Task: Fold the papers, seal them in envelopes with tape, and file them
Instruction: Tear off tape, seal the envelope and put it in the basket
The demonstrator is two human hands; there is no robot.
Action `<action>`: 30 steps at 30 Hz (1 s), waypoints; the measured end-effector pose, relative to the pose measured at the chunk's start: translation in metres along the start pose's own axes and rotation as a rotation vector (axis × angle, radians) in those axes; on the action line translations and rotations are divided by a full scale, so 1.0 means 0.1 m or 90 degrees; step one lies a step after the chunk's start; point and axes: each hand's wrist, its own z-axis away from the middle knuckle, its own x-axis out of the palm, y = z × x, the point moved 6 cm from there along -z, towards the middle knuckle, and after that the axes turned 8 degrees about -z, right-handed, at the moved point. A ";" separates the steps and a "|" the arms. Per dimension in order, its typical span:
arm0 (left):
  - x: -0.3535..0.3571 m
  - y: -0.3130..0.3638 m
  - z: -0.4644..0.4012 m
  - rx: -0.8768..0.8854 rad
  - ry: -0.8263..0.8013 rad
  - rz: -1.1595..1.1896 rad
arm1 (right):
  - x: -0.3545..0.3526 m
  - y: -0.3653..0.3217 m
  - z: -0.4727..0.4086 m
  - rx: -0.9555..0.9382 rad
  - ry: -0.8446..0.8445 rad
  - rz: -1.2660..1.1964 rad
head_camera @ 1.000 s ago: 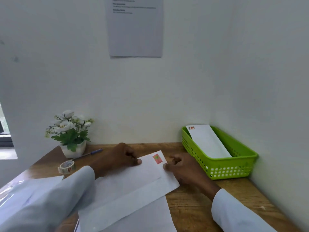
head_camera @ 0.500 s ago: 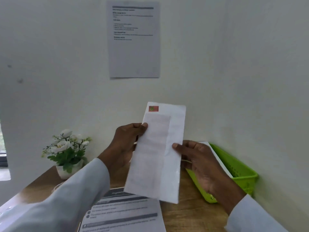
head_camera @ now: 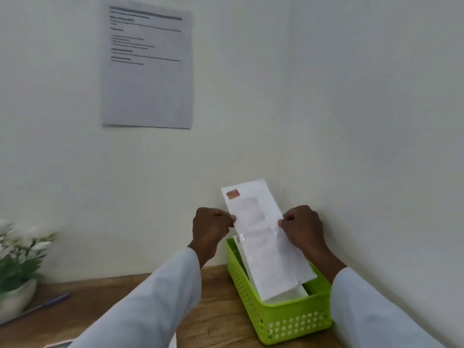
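A white envelope (head_camera: 261, 237) with a red stamp at its top left corner stands tilted over the green basket (head_camera: 281, 322), its lower end down inside. My left hand (head_camera: 211, 229) pinches its left edge and my right hand (head_camera: 302, 228) pinches its right edge, both about halfway up. Another white envelope (head_camera: 288, 295) lies in the basket underneath. A folded paper shows faintly through the held envelope.
The basket sits in the right corner of the wooden desk (head_camera: 216, 310), against both walls. A potted white flower plant (head_camera: 17, 262) and a pen (head_camera: 45, 305) are at the left. A printed sheet (head_camera: 147, 66) hangs on the wall.
The envelope went from lying on the desk, to held upright in front of me, then right and down into the basket. Both hands moved with it.
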 end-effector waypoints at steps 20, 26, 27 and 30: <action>0.63 -0.50 -0.05 0.080 -0.045 -0.608 | 0.42 0.40 0.15 -0.036 -0.254 0.400; 0.69 -0.47 -0.04 0.125 -0.057 -0.706 | 0.52 0.44 0.18 -0.049 -0.249 0.411; 0.69 -0.46 -0.02 0.133 -0.060 -0.710 | 0.50 0.43 0.19 -0.053 -0.245 0.407; 0.65 -0.48 0.01 0.136 -0.060 -0.648 | 0.45 0.42 0.21 -0.062 -0.226 0.383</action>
